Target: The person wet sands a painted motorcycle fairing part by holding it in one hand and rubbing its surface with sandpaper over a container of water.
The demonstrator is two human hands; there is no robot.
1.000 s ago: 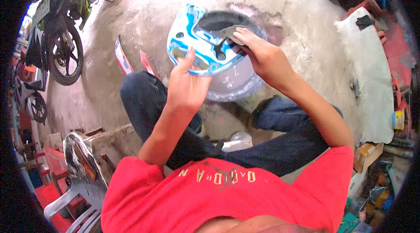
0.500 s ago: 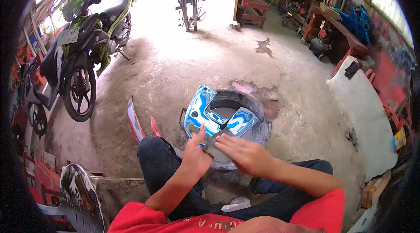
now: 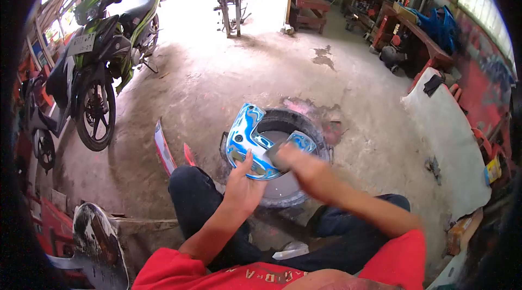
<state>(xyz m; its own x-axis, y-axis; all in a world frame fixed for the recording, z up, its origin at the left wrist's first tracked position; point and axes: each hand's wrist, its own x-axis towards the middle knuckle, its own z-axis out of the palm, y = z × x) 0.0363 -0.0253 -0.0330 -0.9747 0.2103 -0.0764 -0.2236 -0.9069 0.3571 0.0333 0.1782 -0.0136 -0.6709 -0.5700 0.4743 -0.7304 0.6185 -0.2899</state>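
Observation:
A curved motorcycle body panel (image 3: 243, 133) with blue, white and grey swirls lies tilted over a round black tub (image 3: 324, 151) of greyish water. At its lower left edge my left hand (image 3: 242, 185) grips it, thumb on the top face and the other fingers underneath. My right hand (image 3: 304, 166), smeared by motion, presses a dark grey sheet that looks like sandpaper (image 3: 273, 153) against the panel's middle. Part of the sheet is hidden under the fingers. The panel's right arm shows beyond this hand.
Red-and-white panel pieces (image 3: 163, 147) lie on the floor left of the tub. A green-and-black motorcycle (image 3: 103, 61) stands at the upper left. Along the right side are a large pale panel (image 3: 448, 143) and a red wooden bench (image 3: 421, 39). Something white (image 3: 291, 250) lies between my legs.
My right hand has moved up over the panel with the grey sheet, from the lower edge to the middle, uncovering the lower edge. My left hand keeps its grip.

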